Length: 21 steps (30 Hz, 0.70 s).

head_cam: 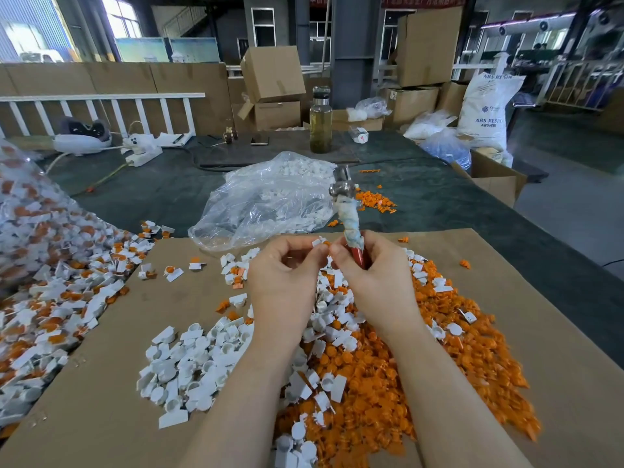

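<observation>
My left hand (287, 275) pinches a small white plastic piece with an orange insert (320, 243) between thumb and fingertips. My right hand (373, 268) grips the red handle of a small hammer (349, 217), whose shaft is wrapped in pale tape and whose metal head points up and away; its fingertips meet the same small piece. Both hands hover above a cardboard sheet (111, 383). Under my wrists lie a heap of orange plastic pieces (378, 383) and a heap of white plastic pieces (192, 363).
A pile of joined white-and-orange parts (57, 298) spreads at the left, with a filled clear bag (20, 204) above it. A clear bag of white parts (270, 201) lies behind the hands. A glass bottle (320, 125), power strip (143, 157) and cardboard boxes (273, 82) stand further back.
</observation>
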Available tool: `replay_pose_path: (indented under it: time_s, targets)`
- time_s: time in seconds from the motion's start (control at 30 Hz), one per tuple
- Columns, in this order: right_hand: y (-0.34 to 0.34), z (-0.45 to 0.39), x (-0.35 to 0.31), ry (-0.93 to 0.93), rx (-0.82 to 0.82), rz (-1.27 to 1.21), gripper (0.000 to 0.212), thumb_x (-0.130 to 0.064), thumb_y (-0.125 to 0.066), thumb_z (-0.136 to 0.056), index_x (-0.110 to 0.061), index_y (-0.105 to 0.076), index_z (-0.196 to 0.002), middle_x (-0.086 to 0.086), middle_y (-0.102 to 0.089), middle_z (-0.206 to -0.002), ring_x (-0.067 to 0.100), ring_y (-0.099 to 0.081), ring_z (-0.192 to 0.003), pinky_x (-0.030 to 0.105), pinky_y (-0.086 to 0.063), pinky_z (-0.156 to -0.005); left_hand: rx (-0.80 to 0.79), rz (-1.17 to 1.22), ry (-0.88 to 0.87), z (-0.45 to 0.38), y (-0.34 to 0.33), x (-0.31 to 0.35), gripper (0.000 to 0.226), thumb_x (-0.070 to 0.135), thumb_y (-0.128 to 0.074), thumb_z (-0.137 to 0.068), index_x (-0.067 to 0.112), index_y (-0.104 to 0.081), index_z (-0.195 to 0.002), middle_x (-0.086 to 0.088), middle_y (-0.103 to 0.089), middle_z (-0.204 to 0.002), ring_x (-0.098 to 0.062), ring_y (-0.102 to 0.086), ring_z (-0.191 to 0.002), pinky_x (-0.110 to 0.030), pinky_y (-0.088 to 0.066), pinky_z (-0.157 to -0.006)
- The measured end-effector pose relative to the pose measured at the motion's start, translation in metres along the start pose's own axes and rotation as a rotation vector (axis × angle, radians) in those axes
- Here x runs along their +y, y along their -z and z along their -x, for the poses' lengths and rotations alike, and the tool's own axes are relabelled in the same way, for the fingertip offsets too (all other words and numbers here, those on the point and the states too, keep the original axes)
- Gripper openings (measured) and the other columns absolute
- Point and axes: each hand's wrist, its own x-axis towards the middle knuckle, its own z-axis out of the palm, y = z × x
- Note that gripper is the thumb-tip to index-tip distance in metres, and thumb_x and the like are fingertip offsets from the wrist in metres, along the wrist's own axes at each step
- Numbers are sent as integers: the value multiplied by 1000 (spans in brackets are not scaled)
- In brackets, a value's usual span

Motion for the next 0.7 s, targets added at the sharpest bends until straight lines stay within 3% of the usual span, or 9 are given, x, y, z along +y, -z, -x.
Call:
replay_pose_path:
  time_s: [0.1, 0.2, 0.47, 0.6, 0.7]
  targets:
    - [-1, 1, 0, 8, 11, 36, 9, -25, -68, -91, -26, -64, -83, -26, -59, -60, -3, -54, -57, 10, -39, -52, 8, 9, -7, 2, -2, -2, 14, 13, -79, -83, 26, -74, -80, 5, -75, -76, -16, -73, -76, -41, -61, -78]
    - [-3, 1, 1, -50, 28, 3, 10, -28, -68, -92, -23, -65, -84, -12, -65, -65, 1, -58, -60, 13, -42, -53, 11, -2, -32, 3, -2, -3, 13, 16, -79, -83, 27, -73, -81, 7, -75, -77, -13, -73, -76, -37, -61, -76]
    - [-1, -1, 0, -90, -4, -52, 9, -25, -67, -92, -16, -68, -92, -14, -65, -67, -2, -63, -67, 9, -44, -57, 5, -32, -63, 3, -2, -4, 13, 15, -79, -83, 26, -74, -82, 7, -75, -76, -11, -71, -74, -32, -60, -73]
    - [9, -2, 2, -97, -185, -69, 8, -27, -67, -92, -23, -64, -86, -21, -54, -57, -1, -49, -55, 14, -40, -54, 11, 24, -13, -2, 2, -4, 9, 13, -77, -85, 21, -74, -83, 1, -75, -77, -20, -73, -77, -34, -60, -74]
    - [21, -3, 6, -176, -378, -109, 8, -29, -67, -88, -22, -63, -88, -18, -50, -59, 0, -45, -55, 24, -38, -60, 28, 203, 74, -8, 8, -3, 9, 4, -74, -85, 13, -72, -85, 0, -75, -73, -15, -73, -68, -22, -56, -67]
